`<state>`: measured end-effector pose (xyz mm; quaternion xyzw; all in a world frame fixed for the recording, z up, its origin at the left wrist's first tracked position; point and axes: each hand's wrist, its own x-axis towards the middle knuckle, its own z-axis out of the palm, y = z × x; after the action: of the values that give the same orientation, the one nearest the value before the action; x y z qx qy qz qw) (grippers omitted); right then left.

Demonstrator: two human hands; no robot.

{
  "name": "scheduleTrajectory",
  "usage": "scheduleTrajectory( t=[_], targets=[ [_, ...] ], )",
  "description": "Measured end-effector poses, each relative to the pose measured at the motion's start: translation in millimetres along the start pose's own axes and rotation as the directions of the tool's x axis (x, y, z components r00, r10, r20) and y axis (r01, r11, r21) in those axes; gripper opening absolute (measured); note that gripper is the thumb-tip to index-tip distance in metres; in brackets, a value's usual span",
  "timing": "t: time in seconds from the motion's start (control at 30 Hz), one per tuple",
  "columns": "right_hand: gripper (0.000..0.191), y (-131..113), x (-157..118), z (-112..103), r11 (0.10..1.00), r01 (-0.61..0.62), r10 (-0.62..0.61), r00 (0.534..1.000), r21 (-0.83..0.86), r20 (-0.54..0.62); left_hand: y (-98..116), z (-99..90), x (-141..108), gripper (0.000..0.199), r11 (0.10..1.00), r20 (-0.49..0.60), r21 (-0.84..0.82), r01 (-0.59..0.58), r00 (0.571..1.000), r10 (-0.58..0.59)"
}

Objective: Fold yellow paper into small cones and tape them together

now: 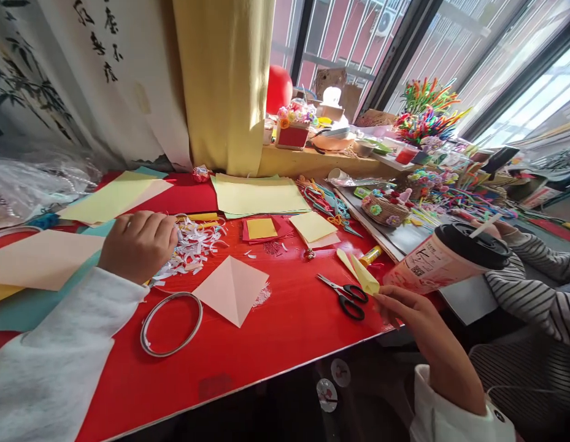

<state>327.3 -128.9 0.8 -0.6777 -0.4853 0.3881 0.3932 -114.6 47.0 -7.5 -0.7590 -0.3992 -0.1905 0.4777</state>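
My right hand (411, 313) pinches one end of a folded yellow paper piece (365, 276) above the table's right side. Just left of it lie black-handled scissors (346, 293) with slightly parted blades. My left hand (144, 242) is curled, knuckles up, beside a heap of white paper shreds (195, 245); whatever its fingers hold is hidden. Between the hands rests a square of pale pink paper (231, 290) with a crease down its middle. A ring-shaped hoop (171, 324) lies in front of my left hand.
A takeaway cup with straw (443, 258) stands close behind my right hand, near a glue stick (371, 255). Yellow sheets (261, 195) and small paper squares (261, 228) lie farther back. At right, another person's striped sleeve (533, 294) shows. The red table's front edge (248, 388) runs diagonally.
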Motion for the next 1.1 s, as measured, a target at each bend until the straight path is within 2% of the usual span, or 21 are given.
scheduleTrajectory(
  t=[0.17, 0.37, 0.5, 0.63, 0.7, 0.8, 0.87, 0.97, 1.1],
  targets=[
    [0.028, -4.0, 31.9, 10.2, 0.997, -0.059, 0.049, 0.984, 0.053, 0.171, 5.0, -3.4, -0.1, 0.013, 0.995, -0.003, -0.046, -0.088, 0.996, 0.088],
    [0.03, 0.0, 56.1, 18.6, 0.993, -0.102, 0.092, 0.984, 0.058, 0.155, 10.9, -11.6, 2.4, 0.014, 0.986, -0.045, -0.126, -0.106, 0.994, 0.101],
    [0.032, 5.9, 60.6, 18.4, 0.992, -0.125, 0.118, 0.98, 0.032, 0.159, 16.3, -19.8, 6.3, 0.017, 0.979, -0.105, -0.126, -0.162, 0.983, 0.149],
    [0.034, 10.6, 61.9, 16.4, 0.993, -0.122, 0.12, 0.976, -0.001, 0.18, 19.5, -26.6, 9.5, 0.014, 0.975, -0.094, -0.116, -0.188, 0.979, 0.178],
    [0.034, 12.0, 62.6, 15.5, 0.995, -0.094, 0.096, 0.984, -0.021, 0.153, 19.7, -26.9, 9.6, 0.013, 0.973, -0.094, -0.119, -0.195, 0.978, 0.185],
    [0.033, 10.4, 64.0, 18.1, 0.988, 0.013, -0.013, 1.0, -0.152, 0.002, 19.6, -23.7, 8.3, 0.014, 0.97, -0.108, -0.151, -0.192, 0.978, 0.177],
    [0.034, 5.7, 65.1, 24.1, 0.932, 0.097, -0.133, 0.988, -0.35, -0.081, 19.8, -21.0, 7.2, 0.013, 0.966, -0.085, -0.194, -0.17, 0.984, 0.157],
    [0.034, -5.2, 66.8, 38.4, 0.755, 0.156, -0.256, 0.965, -0.637, -0.066, 20.1, -18.6, 6.2, 0.012, 0.96, -0.059, -0.246, -0.136, 0.99, 0.126],
    [0.031, -17.7, 69.8, 54.9, 0.578, 0.099, -0.186, 0.983, -0.81, -0.012, 20.2, -18.3, 6.8, 0.012, 0.966, -0.075, -0.192, -0.172, 0.984, 0.16]
  ],
)
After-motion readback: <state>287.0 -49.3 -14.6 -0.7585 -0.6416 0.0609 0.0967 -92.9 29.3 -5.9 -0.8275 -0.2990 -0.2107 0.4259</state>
